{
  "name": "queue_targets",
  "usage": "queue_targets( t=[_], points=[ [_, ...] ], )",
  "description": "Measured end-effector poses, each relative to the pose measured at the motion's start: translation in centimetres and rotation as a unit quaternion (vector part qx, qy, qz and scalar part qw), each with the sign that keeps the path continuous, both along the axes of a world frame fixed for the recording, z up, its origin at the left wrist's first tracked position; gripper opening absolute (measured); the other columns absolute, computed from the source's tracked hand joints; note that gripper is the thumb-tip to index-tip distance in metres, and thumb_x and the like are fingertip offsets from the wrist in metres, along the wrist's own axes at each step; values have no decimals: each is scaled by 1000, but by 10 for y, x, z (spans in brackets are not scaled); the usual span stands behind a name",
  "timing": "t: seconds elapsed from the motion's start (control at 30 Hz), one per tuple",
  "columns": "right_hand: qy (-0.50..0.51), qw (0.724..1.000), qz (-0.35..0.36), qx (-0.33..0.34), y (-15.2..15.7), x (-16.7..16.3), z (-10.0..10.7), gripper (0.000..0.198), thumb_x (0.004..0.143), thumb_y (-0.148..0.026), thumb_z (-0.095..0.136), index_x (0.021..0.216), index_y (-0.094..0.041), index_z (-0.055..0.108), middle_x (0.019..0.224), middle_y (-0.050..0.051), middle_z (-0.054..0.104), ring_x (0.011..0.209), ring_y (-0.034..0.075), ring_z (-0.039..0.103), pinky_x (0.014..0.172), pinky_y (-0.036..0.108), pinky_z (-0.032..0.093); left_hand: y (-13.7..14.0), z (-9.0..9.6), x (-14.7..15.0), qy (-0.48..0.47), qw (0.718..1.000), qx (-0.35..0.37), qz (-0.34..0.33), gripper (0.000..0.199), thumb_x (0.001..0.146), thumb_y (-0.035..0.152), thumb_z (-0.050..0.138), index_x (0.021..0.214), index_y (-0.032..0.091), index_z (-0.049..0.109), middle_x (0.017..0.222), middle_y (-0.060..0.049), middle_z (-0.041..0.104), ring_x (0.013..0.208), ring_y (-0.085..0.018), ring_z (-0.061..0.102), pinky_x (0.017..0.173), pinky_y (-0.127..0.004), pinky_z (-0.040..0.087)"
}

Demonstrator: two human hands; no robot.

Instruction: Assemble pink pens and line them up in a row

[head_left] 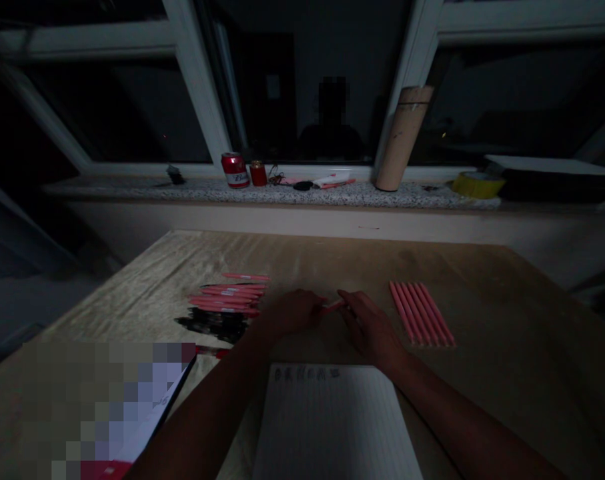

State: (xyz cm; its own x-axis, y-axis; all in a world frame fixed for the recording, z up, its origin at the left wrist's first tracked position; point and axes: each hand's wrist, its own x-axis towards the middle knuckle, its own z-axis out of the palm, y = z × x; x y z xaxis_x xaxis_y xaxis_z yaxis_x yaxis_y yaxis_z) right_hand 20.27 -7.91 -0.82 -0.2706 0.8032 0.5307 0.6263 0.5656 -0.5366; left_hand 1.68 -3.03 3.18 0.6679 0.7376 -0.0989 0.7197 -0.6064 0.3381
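Observation:
A pink pen (334,305) spans the gap between my two hands above the middle of the table. My left hand (297,311) is closed on its left end. The fingers of my right hand (371,325) pinch its right end. Left of my left hand lies a loose pile of pink pens (227,298), with one single pen (245,276) just behind it. Black pens (215,325) are heaped in front of that pile, partly hidden by my left forearm. To the right of my right hand, several pink pens (422,313) lie side by side in a neat row.
A lined notepad (335,427) with handwriting lies between my forearms. A red pen (212,351) rests at left, near a partly blurred screen or sheet (152,407). On the granite sill (197,191) stand a red can (235,171), a cardboard tube (405,139) and yellow tape (477,185).

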Motion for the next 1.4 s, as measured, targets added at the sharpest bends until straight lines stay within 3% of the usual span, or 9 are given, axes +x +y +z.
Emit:
queue_targets(
  t=[0.3, 0.47, 0.67, 0.83, 1.17, 1.4],
  points=[
    [9, 1000, -14, -8, 1, 1, -2, 31, 89, -21, 37, 118, -19, 50, 98, 9, 57, 87, 18, 56, 76, 31, 47, -1, 2, 0, -8, 1000, -8, -1, 29, 82, 28, 44, 102, 20, 63, 87, -8, 69, 77, -18, 63, 65, -25, 40],
    [-2, 999, -36, -5, 1, 1, -2, 29, 89, -21, 38, 115, -19, 51, 97, 9, 57, 87, 19, 56, 75, 31, 47, 4, 1, -7, 7, 1000, -4, 15, 36, 79, 22, 44, 112, 23, 60, 95, -10, 68, 87, -20, 62, 73, -26, 42],
    [-25, 999, -36, -2, 1, 2, -1, 29, 89, -21, 37, 114, -19, 51, 95, 9, 57, 85, 19, 56, 73, 32, 46, 8, 5, -17, 64, 995, 6, 73, 25, 73, 18, 48, 88, 14, 68, 86, -11, 68, 79, -19, 62, 69, -26, 43],
    [-22, 999, -40, -1, -1, 1, 1, 29, 89, -21, 35, 115, -20, 50, 96, 8, 56, 85, 19, 56, 75, 32, 46, 10, 6, -20, 70, 996, 17, 61, 23, 72, 18, 48, 84, 14, 67, 85, -11, 67, 78, -20, 62, 69, -27, 43],
    [62, 996, -71, -2, -1, 0, 4, 23, 90, -25, 37, 106, -19, 53, 93, 9, 58, 86, 19, 56, 75, 30, 44, 14, 24, -31, 30, 992, 58, 108, 24, 73, 15, 45, 84, 12, 66, 85, -10, 66, 77, -17, 60, 70, -26, 42],
    [165, 977, -110, -83, 4, 4, -2, 28, 89, -35, 39, 102, -18, 57, 93, 7, 62, 85, 19, 57, 74, 31, 44, 15, 24, -30, 1, 994, 38, 103, 24, 74, 14, 43, 82, 12, 65, 78, -7, 66, 69, -14, 59, 66, -24, 41]
  ],
)
